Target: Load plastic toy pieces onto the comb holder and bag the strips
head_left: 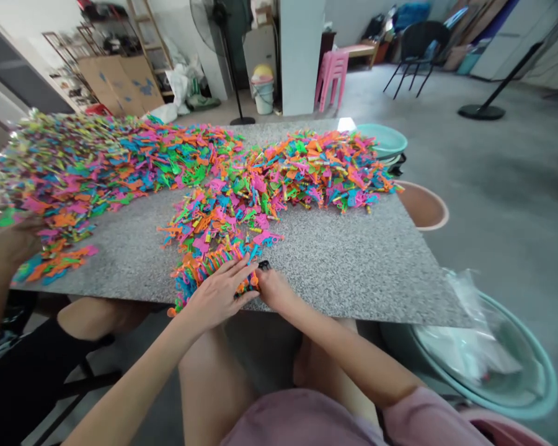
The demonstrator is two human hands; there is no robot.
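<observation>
Along the table's near edge lies a tight row of small toy-like plastic pieces (204,267) in orange, blue, pink and green. My left hand (217,291) rests over the right end of this row, fingers stretched out and thumb apart. Close beside it, my right hand (275,289) is closed at the row's end; a small black object (263,265) sticks out above its fingers. What else the right hand grips is hidden. Just beyond my hands, a loose heap of the same bright pieces (260,192) spreads over the speckled grey table (348,260).
A larger heap (121,155) covers the table's far left. At the left edge, another person's hand (16,238) is among pieces. Basins stand right of the table: a teal one (546,384) with clear plastic bags (474,347), a brown one (421,207) and a light teal one (384,136).
</observation>
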